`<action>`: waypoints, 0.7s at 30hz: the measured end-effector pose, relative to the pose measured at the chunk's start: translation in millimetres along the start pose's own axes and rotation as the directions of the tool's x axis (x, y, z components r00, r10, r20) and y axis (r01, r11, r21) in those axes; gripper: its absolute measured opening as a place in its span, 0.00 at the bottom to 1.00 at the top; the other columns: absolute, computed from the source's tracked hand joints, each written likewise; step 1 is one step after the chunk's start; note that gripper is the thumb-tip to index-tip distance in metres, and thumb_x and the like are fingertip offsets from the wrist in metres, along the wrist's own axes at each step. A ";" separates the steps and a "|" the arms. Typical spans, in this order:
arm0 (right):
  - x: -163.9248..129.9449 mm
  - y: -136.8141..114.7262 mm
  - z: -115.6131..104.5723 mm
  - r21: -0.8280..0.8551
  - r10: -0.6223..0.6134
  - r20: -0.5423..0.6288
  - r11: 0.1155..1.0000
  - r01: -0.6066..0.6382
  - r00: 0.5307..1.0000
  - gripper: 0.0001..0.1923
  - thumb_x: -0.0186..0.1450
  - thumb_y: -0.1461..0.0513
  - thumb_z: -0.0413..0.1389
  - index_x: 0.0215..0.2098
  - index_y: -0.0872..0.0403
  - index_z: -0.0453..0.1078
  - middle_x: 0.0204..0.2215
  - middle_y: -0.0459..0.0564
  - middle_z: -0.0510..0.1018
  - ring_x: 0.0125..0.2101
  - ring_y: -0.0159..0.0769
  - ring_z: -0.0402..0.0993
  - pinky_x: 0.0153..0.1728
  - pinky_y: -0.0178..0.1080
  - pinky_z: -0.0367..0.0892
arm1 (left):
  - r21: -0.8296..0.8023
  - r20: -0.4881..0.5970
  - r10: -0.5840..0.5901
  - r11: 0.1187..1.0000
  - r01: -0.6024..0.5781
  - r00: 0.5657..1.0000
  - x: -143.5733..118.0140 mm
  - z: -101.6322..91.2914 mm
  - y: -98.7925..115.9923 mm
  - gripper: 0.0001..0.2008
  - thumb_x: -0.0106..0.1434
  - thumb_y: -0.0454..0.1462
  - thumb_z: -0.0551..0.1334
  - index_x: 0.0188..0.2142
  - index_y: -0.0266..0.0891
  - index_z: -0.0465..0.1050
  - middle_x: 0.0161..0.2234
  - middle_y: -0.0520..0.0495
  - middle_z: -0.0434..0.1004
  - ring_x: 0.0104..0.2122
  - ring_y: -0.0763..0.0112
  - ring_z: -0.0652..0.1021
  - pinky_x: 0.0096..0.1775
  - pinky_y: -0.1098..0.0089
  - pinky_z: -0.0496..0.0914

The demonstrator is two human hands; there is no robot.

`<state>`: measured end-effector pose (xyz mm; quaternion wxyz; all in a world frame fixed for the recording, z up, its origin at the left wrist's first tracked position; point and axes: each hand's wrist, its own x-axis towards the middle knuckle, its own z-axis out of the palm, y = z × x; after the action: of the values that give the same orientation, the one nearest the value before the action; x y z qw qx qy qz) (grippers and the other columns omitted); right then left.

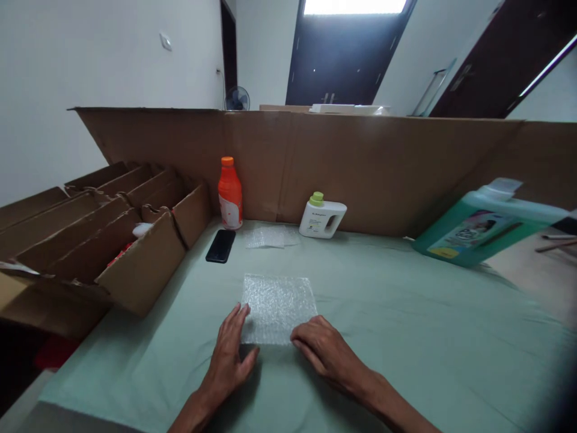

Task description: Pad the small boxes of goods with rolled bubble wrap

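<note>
Here, a square sheet of bubble wrap (277, 307) lies flat on the green-covered table (406, 313), directly ahead of both hands and touching them at its near edge. The left hand (229, 355) rests palm down, fingers loosely spread, its fingertips on the sheet's near left corner. The right hand (322, 352) lies likewise flat and unclenched, fingertips at the near right corner. Neither hand grips anything. The sheet is roughly square, so no long axis is evident; its edges run parallel to the table front, and both hands are equally near. Beyond the sheet lie a second, smaller bubble wrap piece (270, 237), a black phone (220, 245), an orange bottle (229, 193) and a white jug (321, 216). Open cardboard boxes (135, 240) stand to the left; a green jug (487, 222) lies tilted far right.
</note>
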<state>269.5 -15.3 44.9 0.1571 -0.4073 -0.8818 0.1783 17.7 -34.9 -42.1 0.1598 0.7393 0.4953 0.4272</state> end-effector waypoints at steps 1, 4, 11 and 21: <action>-1.2 -0.4 -4.0 0.043 0.023 0.011 0.999 -0.023 1.000 0.10 0.71 0.64 0.49 0.38 0.51 0.73 0.33 0.49 0.82 0.35 0.40 0.76 0.44 0.44 0.66 | -0.053 0.037 -0.026 0.998 0.028 0.999 2.6 -1.5 0.5 0.32 0.60 0.32 0.59 0.65 0.42 0.62 0.54 0.38 0.77 0.57 0.55 0.75 0.56 0.51 0.71; -11.4 5.1 -17.7 0.129 0.084 0.011 0.988 -0.085 0.996 0.16 0.66 0.57 0.59 0.52 0.48 0.72 0.47 0.53 0.81 0.47 0.45 0.76 0.50 0.48 0.66 | -0.175 0.121 -0.163 0.967 0.183 0.979 7.3 -9.9 1.1 0.19 0.62 0.36 0.58 0.52 0.41 0.76 0.43 0.42 0.83 0.44 0.60 0.82 0.49 0.58 0.76; -20.9 40.8 -9.7 0.134 0.264 -0.073 0.958 -0.253 0.962 0.16 0.62 0.62 0.60 0.48 0.50 0.76 0.42 0.49 0.83 0.42 0.41 0.78 0.47 0.42 0.69 | -0.092 0.074 -0.404 0.907 0.410 0.912 28.1 -22.6 7.5 0.20 0.63 0.45 0.59 0.49 0.36 0.78 0.41 0.44 0.84 0.41 0.60 0.83 0.43 0.64 0.77; 17.2 105.7 9.1 0.030 0.478 -0.257 0.873 -0.487 0.840 0.25 0.62 0.56 0.58 0.55 0.57 0.71 0.56 0.64 0.75 0.57 0.56 0.67 0.55 0.55 0.60 | 0.319 0.067 -0.361 0.891 0.323 0.930 98.0 -9.2 -18.7 0.32 0.60 0.45 0.63 0.60 0.31 0.66 0.55 0.30 0.72 0.57 0.43 0.70 0.58 0.43 0.63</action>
<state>325.1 60.2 -7.6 0.2124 -0.6384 -0.7261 0.1418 13.4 57.1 -2.6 0.1480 0.6812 0.6663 0.2647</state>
